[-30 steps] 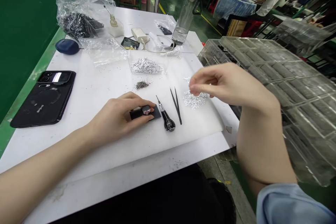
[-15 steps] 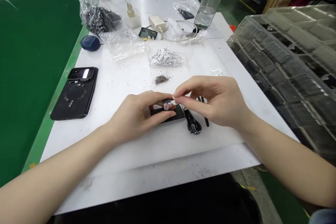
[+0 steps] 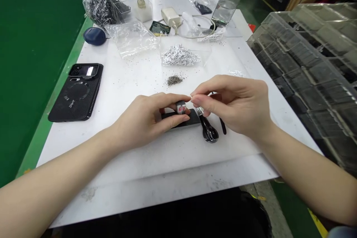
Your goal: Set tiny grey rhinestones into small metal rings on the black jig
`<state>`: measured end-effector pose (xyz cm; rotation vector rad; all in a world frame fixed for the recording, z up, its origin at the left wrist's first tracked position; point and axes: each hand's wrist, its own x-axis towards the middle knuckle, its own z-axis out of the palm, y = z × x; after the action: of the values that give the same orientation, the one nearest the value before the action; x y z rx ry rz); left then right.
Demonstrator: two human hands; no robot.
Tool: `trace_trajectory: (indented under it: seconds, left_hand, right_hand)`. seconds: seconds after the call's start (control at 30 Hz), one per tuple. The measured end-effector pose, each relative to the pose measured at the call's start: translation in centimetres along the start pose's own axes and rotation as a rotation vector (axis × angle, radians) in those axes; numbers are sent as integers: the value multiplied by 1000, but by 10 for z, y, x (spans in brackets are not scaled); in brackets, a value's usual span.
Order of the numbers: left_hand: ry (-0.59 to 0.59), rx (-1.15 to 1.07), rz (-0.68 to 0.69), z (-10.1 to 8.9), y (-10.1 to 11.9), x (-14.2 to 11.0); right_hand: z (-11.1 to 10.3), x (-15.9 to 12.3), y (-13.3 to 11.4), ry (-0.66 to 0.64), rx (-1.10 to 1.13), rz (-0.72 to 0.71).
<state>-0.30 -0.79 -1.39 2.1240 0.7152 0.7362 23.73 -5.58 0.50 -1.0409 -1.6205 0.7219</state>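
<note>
Seemingly within the left hand (image 3: 141,121): block (image 3: 181,107).

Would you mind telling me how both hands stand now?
Left hand: closed, holding a small block.
Right hand: pinched closed; any held piece cannot be told.

the small block (image 3: 181,108) has a dull grey, metal-looking surface with a red-and-white marked end. beneath it, the dark slab (image 3: 193,119) looks matt and smooth; whether it is stone or metal cannot be told. the bulb-ended tool (image 3: 209,132) has a glossy black handle and a shiny metal collar. the phone case (image 3: 79,95) is black with a fine woven-look texture, its camera panel glossy. thin, crinkled, shiny clear plastic forms the flat bag (image 3: 134,41). the shallow tray (image 3: 205,59) is smooth clear plastic. the grain pile (image 3: 174,80) glints like metal. the stacked boxes (image 3: 304,59) are cloudy, transparent plastic. the white tabletop (image 3: 173,182) is smooth, lightly smudged.
</note>
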Motion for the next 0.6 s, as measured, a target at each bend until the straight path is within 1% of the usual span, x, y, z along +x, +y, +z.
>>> trace_trajectory:
  seconds: [0.1,0.27,0.37,0.53,0.6]
  left_hand:
    - [-17,6,-28,-1,2,1]
    - [-35,0,-102,-2,9,3]
    - [-51,-11,-101,-4,15,4]
    - [-83,-11,-83,-7,19,4]
    - [-92,4,-83,-7,19,4]
  right_hand:
    - [3,-2,1,14,26,-14]
    - [5,-4,-3,-31,-65,-61]
    - [3,-3,-4,-82,-106,-140]
    - [3,-1,2,-192,-276,-311]
    - [4,-1,4,-202,-295,-344]
